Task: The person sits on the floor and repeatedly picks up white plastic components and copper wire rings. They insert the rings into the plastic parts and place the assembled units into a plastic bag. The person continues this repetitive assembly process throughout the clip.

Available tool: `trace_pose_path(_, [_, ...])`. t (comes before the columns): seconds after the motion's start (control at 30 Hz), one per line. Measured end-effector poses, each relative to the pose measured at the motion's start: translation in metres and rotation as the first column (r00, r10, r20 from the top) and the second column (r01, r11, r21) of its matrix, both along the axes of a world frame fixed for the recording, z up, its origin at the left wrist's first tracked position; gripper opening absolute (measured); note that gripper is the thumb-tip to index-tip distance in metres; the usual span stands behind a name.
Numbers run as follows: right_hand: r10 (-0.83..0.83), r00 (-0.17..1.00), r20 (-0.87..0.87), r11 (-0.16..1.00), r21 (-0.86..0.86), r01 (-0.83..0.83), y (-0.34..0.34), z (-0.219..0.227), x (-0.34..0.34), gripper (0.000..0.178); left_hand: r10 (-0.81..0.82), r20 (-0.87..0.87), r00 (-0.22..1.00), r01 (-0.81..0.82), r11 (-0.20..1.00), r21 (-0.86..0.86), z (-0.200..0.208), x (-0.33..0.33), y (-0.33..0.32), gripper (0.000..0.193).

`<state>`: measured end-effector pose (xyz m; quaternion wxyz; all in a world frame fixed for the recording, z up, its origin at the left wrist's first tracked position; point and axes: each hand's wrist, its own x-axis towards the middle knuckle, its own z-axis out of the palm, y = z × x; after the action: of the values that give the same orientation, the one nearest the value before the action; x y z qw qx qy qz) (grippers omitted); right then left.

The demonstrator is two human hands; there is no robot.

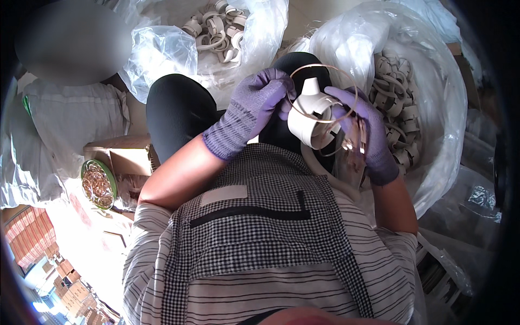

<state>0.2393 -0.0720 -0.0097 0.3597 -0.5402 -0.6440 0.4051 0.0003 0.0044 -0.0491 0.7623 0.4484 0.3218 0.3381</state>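
A seated person, seen from above, worked over their lap in purple-grey gloves. The left hand (265, 97) had its fingers closed, thumb and forefinger pinched on the left side of a thin copper-coloured hoop (319, 65). The hoop circled in front of a cream plastic piece (306, 116), a short, wide tube with a tapered spout pointing up, which was between the two hands above the thighs.

The right hand (374, 124) was at the tube's right side, its forefinger and thumb partly open; how firmly they gripped the tube could not be told. Its lower fingers were curled around a bunch of copper-coloured pieces (355, 143).

To the right stood a large clear plastic bag (346, 38) holding many cream parts (392, 103); another bag (162, 59) of similar parts (216, 30) lay beyond the knees. On the left, a green-rimmed basket (114, 184) full of copper-coloured rings (96, 184) sat beside a cardboard box (127, 157). The person wore a checked apron (249, 238) over a striped shirt (238, 290).
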Motion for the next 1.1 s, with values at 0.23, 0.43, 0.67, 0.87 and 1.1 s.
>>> trace_pose_path(0.23, [-0.079,0.882,0.464,0.993,0.118,0.026,0.038,0.019,-0.015,0.036,0.287,0.035,0.957,-0.289,0.943,0.164,-0.008,0.001,0.026,0.023])
trace_pose_path(0.43, [-0.013,0.866,0.500,0.998,-0.041,0.039,0.053,0.014,-0.022,0.034,0.260,0.125,0.957,-0.276,0.951,0.136,0.017,-0.017,0.014,0.019])
trace_pose_path(0.67, [-0.060,0.966,-0.250,0.992,-0.126,0.029,0.018,-0.046,0.019,0.039,0.237,0.311,0.920,-0.287,0.950,0.125,0.006,-0.005,-0.002,0.012])
trace_pose_path(0.87, [-0.189,0.802,-0.567,0.966,0.041,0.256,0.004,-0.052,0.013,0.033,0.174,0.319,0.932,-0.227,0.964,0.138,0.001,-0.008,0.002,0.014])
trace_pose_path(1.1, [-0.174,0.911,-0.373,0.924,0.258,0.282,0.010,-0.043,0.008,0.037,0.133,0.379,0.916,-0.192,0.974,0.121,-0.002,-0.003,0.006,0.018])
